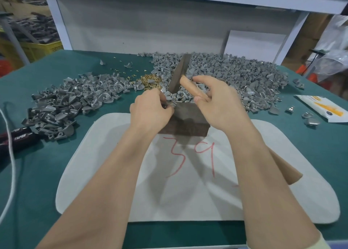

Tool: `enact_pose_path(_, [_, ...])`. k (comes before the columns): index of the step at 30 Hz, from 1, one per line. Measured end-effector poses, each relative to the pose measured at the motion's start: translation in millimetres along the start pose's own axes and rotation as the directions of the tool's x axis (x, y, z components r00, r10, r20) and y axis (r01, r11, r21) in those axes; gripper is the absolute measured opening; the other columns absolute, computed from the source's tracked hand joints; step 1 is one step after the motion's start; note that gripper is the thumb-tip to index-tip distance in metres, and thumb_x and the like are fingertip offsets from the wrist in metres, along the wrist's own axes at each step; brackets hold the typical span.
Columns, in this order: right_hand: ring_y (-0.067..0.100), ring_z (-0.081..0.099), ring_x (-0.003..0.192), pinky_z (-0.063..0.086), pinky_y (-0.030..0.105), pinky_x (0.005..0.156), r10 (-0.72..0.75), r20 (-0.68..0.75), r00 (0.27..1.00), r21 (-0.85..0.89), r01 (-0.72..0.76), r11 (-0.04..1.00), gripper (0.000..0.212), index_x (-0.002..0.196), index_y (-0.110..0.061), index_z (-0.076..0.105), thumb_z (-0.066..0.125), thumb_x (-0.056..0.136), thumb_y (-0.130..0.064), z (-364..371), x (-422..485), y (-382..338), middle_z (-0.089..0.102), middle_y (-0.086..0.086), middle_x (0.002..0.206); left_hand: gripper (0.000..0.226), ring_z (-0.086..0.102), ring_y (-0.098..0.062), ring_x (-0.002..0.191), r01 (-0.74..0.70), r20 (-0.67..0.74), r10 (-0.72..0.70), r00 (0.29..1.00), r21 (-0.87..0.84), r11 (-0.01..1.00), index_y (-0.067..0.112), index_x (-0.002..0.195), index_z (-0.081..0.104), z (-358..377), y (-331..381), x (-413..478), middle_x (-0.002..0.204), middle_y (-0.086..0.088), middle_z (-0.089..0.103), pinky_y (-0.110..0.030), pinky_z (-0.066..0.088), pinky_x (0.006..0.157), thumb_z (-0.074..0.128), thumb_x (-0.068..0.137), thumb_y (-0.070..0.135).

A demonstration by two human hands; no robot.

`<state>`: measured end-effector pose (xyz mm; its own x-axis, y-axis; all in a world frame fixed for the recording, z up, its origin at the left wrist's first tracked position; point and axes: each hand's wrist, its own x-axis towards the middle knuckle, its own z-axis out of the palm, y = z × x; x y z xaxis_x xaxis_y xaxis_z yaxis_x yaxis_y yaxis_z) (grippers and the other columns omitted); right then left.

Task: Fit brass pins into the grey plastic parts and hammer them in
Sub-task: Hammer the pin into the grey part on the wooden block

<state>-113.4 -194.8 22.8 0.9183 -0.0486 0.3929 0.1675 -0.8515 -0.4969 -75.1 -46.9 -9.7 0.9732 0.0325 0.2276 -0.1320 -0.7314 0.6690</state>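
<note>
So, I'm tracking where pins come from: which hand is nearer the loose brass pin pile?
Left. The left hand is just on the person's side of the brass pin pile; the right hand is off to its right, past the hammer head.

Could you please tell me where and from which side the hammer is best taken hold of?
I would grip the hammer by the free end of its wooden handle, coming from the near right. The handle slants that way beneath the right hand, while the metal head rears up over the grey parts.
</note>
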Motion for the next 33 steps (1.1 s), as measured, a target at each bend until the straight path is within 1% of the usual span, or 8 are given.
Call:
enact_pose_path(2, [0.022,0.057,0.103,0.039,0.024,0.082,0.012,-0.017,1.000,0.015,-0.012,1.000,0.042,0.128,-0.035,0.055,0.055,0.090,-0.018,-1.8,-0.3,-0.8,0.060,-0.003,0.097,0.008,0.058,-0.028,0.103,0.005,-0.007,-0.005,1.000,0.021,1.000,0.021,0.090,0.064,-0.1,-0.5,0.1,0.101,-0.003,0.067,-0.042,0.046,0.093,0.062,0.082,0.024])
enact_pose_path(5, [0.017,0.057,0.103,0.038,0.023,0.081,0.003,-0.042,0.999,0.033,-0.002,0.999,0.039,0.125,-0.038,0.058,0.057,0.090,-0.021,-6.5,-1.0,-2.6,0.062,-0.006,0.097,0.006,0.059,-0.031,0.099,0.010,-0.014,-0.009,1.000,0.049,0.999,0.023,0.078,0.061,0.2,-1.3,-0.1,0.091,-0.004,0.068,-0.040,0.046,0.092,0.061,0.084,0.024])
enact_pose_path(11, [0.016,0.057,0.097,0.037,0.023,0.077,-0.017,-0.047,0.999,0.026,0.018,0.999,0.035,0.120,-0.042,0.060,0.057,0.090,-0.025,-18.5,-4.3,-2.4,0.055,-0.011,0.087,0.012,0.059,-0.030,0.097,0.015,-0.058,-0.013,0.998,0.048,0.999,0.016,0.080,0.067,4.5,-4.1,2.6,0.089,-0.003,0.068,-0.036,0.043,0.090,0.060,0.086,0.024])
enact_pose_path(16, [0.009,0.044,0.063,0.033,0.024,0.064,-0.039,0.096,0.995,-0.032,0.043,0.999,0.033,0.116,-0.044,0.061,0.057,0.090,-0.025,-18.0,-6.1,0.3,0.045,-0.021,0.064,0.013,0.059,-0.027,0.099,0.031,-0.049,-0.029,0.998,0.036,0.999,0.023,0.075,0.060,5.5,-4.4,3.8,0.085,0.003,0.064,-0.036,0.040,0.094,0.062,0.087,0.027])
enact_pose_path(22, [0.009,0.051,0.082,0.034,0.021,0.070,-0.040,-0.070,0.997,0.012,0.041,0.999,0.035,0.119,-0.045,0.060,0.057,0.090,-0.025,-21.6,-5.2,-3.0,0.051,-0.021,0.074,0.012,0.058,-0.030,0.099,0.013,-0.060,-0.010,0.998,0.040,0.999,0.016,0.081,0.066,5.5,-4.8,3.1,0.092,-0.004,0.068,-0.038,0.041,0.092,0.060,0.087,0.024])
enact_pose_path(28, [0.013,0.053,0.078,0.033,0.023,0.065,-0.039,0.141,0.989,-0.007,0.041,0.999,0.034,0.117,-0.047,0.059,0.058,0.089,-0.026,-16.6,-6.6,-3.4,0.060,-0.011,0.076,0.008,0.058,-0.031,0.100,0.013,-0.050,-0.011,0.999,0.049,0.999,0.020,0.079,0.062,4.7,-3.5,2.1,0.094,-0.005,0.069,-0.038,0.042,0.091,0.061,0.086,0.024])
enact_pose_path(31, [0.011,0.050,0.081,0.033,0.023,0.070,-0.060,0.053,0.997,-0.036,0.061,0.997,0.035,0.118,-0.046,0.059,0.058,0.089,-0.025,-17.8,-6.5,-5.5,0.049,-0.022,0.070,0.012,0.058,-0.032,0.099,0.006,-0.054,-0.003,0.999,0.052,0.999,0.014,0.084,0.067,5.1,-3.7,1.9,0.093,-0.006,0.068,-0.039,0.044,0.090,0.060,0.087,0.023])
enact_pose_path(33, [0.006,0.049,0.085,0.033,0.020,0.073,-0.066,-0.056,0.996,-0.004,0.066,0.998,0.036,0.120,-0.045,0.059,0.057,0.090,-0.025,-19.4,-6.1,-6.0,0.053,-0.023,0.080,0.013,0.058,-0.032,0.100,0.011,-0.059,-0.008,0.998,0.057,0.998,0.013,0.086,0.068,5.8,-3.6,2.5,0.094,-0.007,0.068,-0.039,0.044,0.091,0.059,0.088,0.023])
